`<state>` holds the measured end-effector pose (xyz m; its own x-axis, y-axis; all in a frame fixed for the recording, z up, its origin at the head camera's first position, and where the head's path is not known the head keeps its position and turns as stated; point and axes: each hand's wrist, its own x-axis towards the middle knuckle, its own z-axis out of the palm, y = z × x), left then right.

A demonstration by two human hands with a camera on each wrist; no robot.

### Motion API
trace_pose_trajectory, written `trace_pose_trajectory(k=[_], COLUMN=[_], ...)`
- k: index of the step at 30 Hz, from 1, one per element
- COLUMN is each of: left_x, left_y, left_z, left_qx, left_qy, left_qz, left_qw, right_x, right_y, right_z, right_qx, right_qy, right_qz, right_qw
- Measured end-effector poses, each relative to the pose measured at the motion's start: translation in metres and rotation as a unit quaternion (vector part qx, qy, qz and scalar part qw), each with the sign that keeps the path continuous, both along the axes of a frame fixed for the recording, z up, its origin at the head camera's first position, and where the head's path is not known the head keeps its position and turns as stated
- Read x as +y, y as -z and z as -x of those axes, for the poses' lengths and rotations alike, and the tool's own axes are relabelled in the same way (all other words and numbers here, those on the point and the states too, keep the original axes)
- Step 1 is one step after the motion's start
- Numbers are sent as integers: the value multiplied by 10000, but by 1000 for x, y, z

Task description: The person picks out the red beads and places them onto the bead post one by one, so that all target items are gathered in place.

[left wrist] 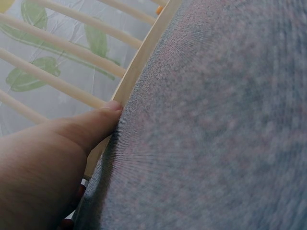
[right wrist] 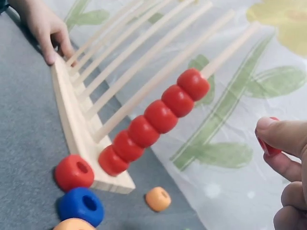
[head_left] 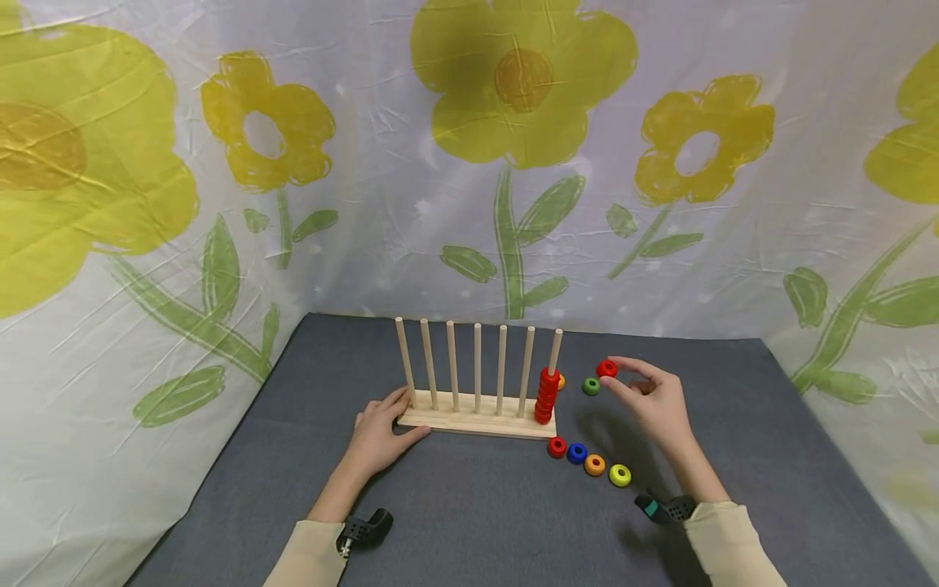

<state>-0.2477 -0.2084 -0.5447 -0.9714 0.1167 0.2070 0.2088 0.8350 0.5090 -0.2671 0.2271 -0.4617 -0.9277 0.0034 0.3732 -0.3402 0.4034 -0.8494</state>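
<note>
A wooden peg stand (head_left: 469, 421) with a row of upright pegs sits on the dark cloth. Its rightmost peg carries a stack of red beads (right wrist: 160, 116), and the other pegs are bare. My left hand (head_left: 377, 434) grips the stand's left end, thumb along the front edge and fingers behind it. Between thumb and forefinger, my right hand (head_left: 655, 408) pinches a red bead (head_left: 607, 368), held to the right of the stacked peg and apart from it. In the right wrist view, that bead is mostly covered by the fingertips.
Loose red (head_left: 557, 447), blue (head_left: 577, 453), orange (head_left: 595, 465) and yellow (head_left: 619, 475) beads lie in a slanting line off the stand's front right corner. A green bead (head_left: 590, 386) lies below the held one. Another orange bead (right wrist: 158, 199) lies behind the stand's right end.
</note>
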Motion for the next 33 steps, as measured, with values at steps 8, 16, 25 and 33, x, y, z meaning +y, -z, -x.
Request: trace_pose_trajectory(k=[8, 16, 25, 33], left_x=[-1, -1, -2, -1], left_y=[0, -2, -3, -2], left_z=[-1, -2, -3, -3], left_qx=[-7, 13, 66, 91], left_qy=[24, 15, 32, 54], left_qz=[12, -28, -42, -37], left_qw=[10000, 10000, 10000, 9999], right_x=[-3, -7, -12, -19], right_y=[-17, -32, -41, -50], right_z=[2, 6, 9, 14], right_qx=[180, 330, 389, 447], right_qy=[-1, -81, -121, -264], right_qz=[3, 125, 191, 267], right_qw=[9998, 9993, 9990, 9983])
